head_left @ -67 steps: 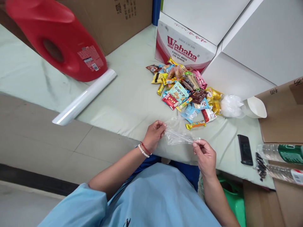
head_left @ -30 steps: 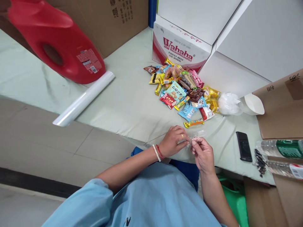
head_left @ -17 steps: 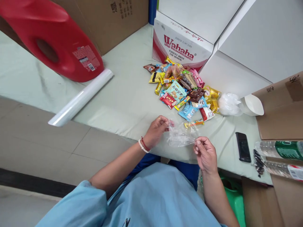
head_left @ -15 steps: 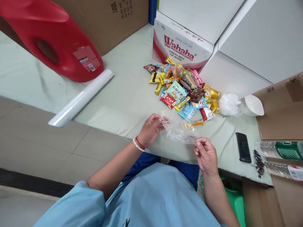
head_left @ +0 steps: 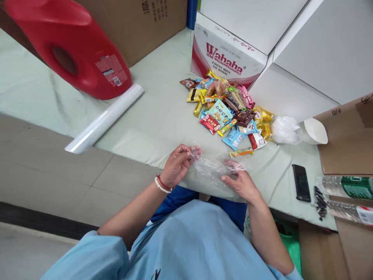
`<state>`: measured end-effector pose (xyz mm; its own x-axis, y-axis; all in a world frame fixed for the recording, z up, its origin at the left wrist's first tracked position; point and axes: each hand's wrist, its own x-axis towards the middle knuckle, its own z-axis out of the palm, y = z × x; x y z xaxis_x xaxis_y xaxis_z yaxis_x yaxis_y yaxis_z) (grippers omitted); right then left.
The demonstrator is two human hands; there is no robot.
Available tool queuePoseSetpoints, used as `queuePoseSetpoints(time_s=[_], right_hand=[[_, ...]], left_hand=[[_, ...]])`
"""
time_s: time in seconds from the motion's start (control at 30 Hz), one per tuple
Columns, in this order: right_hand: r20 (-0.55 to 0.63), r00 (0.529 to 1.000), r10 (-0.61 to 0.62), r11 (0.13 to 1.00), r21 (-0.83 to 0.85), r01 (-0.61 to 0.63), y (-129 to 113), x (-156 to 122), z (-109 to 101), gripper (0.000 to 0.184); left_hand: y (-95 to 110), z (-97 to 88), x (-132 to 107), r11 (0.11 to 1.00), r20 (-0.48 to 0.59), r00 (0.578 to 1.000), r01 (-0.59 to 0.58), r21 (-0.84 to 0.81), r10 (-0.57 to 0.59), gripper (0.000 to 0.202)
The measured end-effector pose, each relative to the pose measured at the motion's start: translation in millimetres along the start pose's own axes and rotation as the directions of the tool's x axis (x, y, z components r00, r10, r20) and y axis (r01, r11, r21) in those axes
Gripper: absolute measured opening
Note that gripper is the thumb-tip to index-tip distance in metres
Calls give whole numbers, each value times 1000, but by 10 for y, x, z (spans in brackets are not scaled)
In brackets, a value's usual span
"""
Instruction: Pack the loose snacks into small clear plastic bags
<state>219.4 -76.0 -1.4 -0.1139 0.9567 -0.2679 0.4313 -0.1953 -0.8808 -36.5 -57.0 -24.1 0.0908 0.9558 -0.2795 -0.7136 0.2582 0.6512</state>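
Observation:
A thin, clear plastic bag (head_left: 210,171) spreads between my hands at the table's front edge. My left hand (head_left: 178,163) is closed on the bag's left end, thumb against fingers. At the other end, my right hand (head_left: 239,179) has its fingers stretched out and its thumb apart; film covers the fingertips, and I cannot tell whether they are inside the bag or behind it. Just beyond lies a snack stick in a yellow and orange wrapper (head_left: 241,152). Farther back is a heap of small wrapped snacks (head_left: 220,112).
A red jug (head_left: 84,50) and a white plastic roll (head_left: 105,118) lie at the left. Behind the snacks stands a Wahaha carton (head_left: 225,58). To the right are a crumpled white bag (head_left: 284,130), a white bowl (head_left: 313,131), a phone (head_left: 301,182) and plastic bottles (head_left: 354,186).
My right hand has gone from pinching the bag's right end to stretched fingers under film, moving slightly left. My left hand, still pinching, has shifted a little left and down.

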Motion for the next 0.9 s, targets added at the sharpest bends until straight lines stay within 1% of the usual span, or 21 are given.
queuePoseSetpoints(time_s=[0.1, 0.17, 0.23, 0.27, 0.3, 0.33, 0.37, 0.4, 0.43, 0.47, 0.5, 0.53, 0.57, 0.6, 0.63, 0.67, 0.73, 0.77, 0.8, 0.83, 0.9], right_hand=[[-80, 996, -28, 991, 128, 38, -8, 219, 167, 45], [-132, 991, -32, 981, 184, 56, -25, 312, 220, 38], [-136, 990, -45, 986, 150, 66, -77, 344, 238, 36], [-125, 991, -56, 991, 112, 70, -121, 340, 244, 35], [-114, 991, -74, 994, 66, 82, -175, 327, 253, 34], [-100, 990, -100, 995, 17, 103, -238, 309, 267, 32], [-81, 988, -134, 991, -32, 132, -305, 290, 287, 29], [-56, 984, -171, 983, -76, 167, -372, 273, 309, 27], [-27, 978, -204, 973, -110, 200, -433, 262, 330, 26], [1, 973, -229, 965, -132, 227, -482, 258, 345, 26], [24, 971, -238, 961, -137, 239, -516, 261, 349, 27], [41, 972, -231, 964, -124, 235, -530, 272, 339, 29], [49, 975, -215, 971, -96, 219, -523, 288, 312, 32], [52, 980, -193, 979, -59, 196, -496, 306, 270, 35], [52, 984, -168, 985, -17, 169, -449, 324, 215, 39], [44, 989, -139, 990, 26, 138, -387, 338, 153, 42], [6, 998, -69, 992, 108, 68, -234, 347, 28, 47], [-24, 999, -34, 988, 149, 37, -153, 341, -24, 49], [-61, 998, -2, 982, 187, 13, -77, 330, -65, 50], [-97, 995, 25, 976, 219, -3, -9, 316, -92, 50], [-151, 987, 57, 966, 256, -16, 97, 291, -111, 50]], left_hand=[[26, -20, -88, 994, 35, 999, 19, 108, -23, 20], [102, -104, -163, 971, 4, 1000, 5, 239, -6, 16], [206, -175, -251, 906, -86, 989, -77, 416, 124, 14], [259, -182, -296, 843, -113, 967, -138, 520, 228, 15], [305, -162, -337, 751, -101, 936, -204, 628, 338, 17], [338, -115, -371, 629, -44, 901, -266, 731, 432, 21], [354, -45, -394, 487, 50, 872, -319, 813, 487, 26], [351, 39, -402, 343, 157, 853, -360, 868, 497, 33], [327, 126, -392, 213, 251, 847, -384, 899, 468, 40], [288, 206, -362, 117, 311, 857, -387, 914, 412, 44], [238, 268, -315, 64, 332, 883, -372, 926, 333, 41], [185, 308, -254, 51, 320, 917, -341, 939, 240, 33], [136, 322, -184, 73, 291, 945, -304, 950, 150, 27], [97, 312, -112, 133, 260, 962, -268, 954, 77, 30], [73, 282, -45, 224, 230, 973, -230, 947, 29, 35], [63, 236, 15, 338, 197, 980, -190, 922, 14, 38], [81, 118, 100, 559, 96, 994, -113, 822, 59, 41], [104, 53, 126, 633, 23, 996, -76, 771, 91, 41], [130, -12, 143, 677, -56, 992, -38, 735, 117, 41], [157, -76, 151, 696, -129, 982, -3, 718, 137, 40], [207, -186, 142, 667, -227, 960, 61, 743, 165, 36]])
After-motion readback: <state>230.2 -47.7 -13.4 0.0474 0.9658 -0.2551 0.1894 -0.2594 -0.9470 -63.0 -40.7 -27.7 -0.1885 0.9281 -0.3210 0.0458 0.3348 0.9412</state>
